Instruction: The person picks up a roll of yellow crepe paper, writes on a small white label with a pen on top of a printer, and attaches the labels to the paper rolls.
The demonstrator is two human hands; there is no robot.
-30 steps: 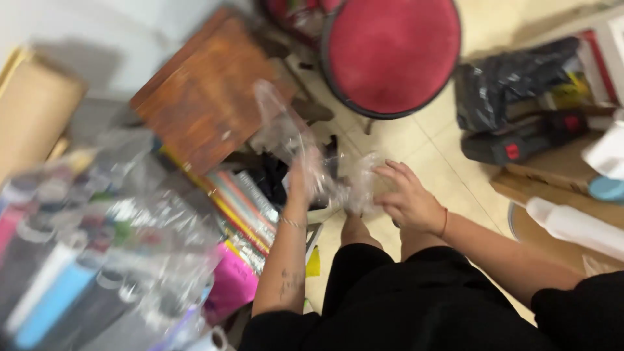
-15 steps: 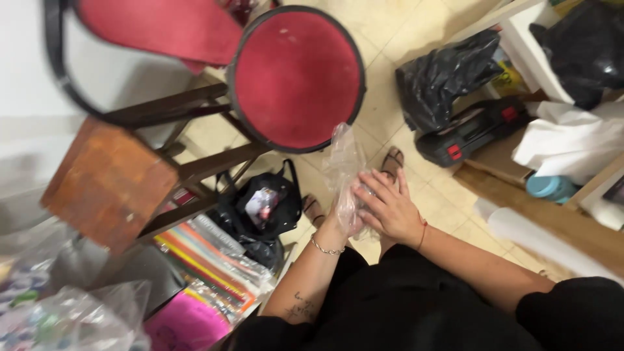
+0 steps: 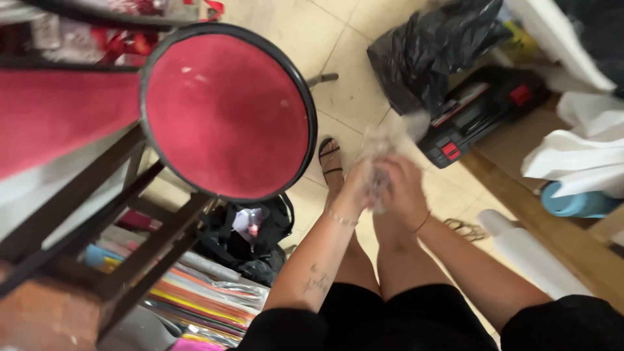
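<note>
Clear plastic bag (image 3: 383,146), crumpled, blurred between both hands.

Crinkly clear plastic bag (image 3: 383,153); matt red cloth stool seat (image 3: 227,110); glossy tile floor (image 3: 338,39).

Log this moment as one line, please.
left hand + right hand: together, clutching clear plastic bag | above knees | red round stool left

Stool (image 3: 227,114) left of hands — toolbox (image 3: 478,120) right, bag (image 3: 250,231) under stool.
</note>
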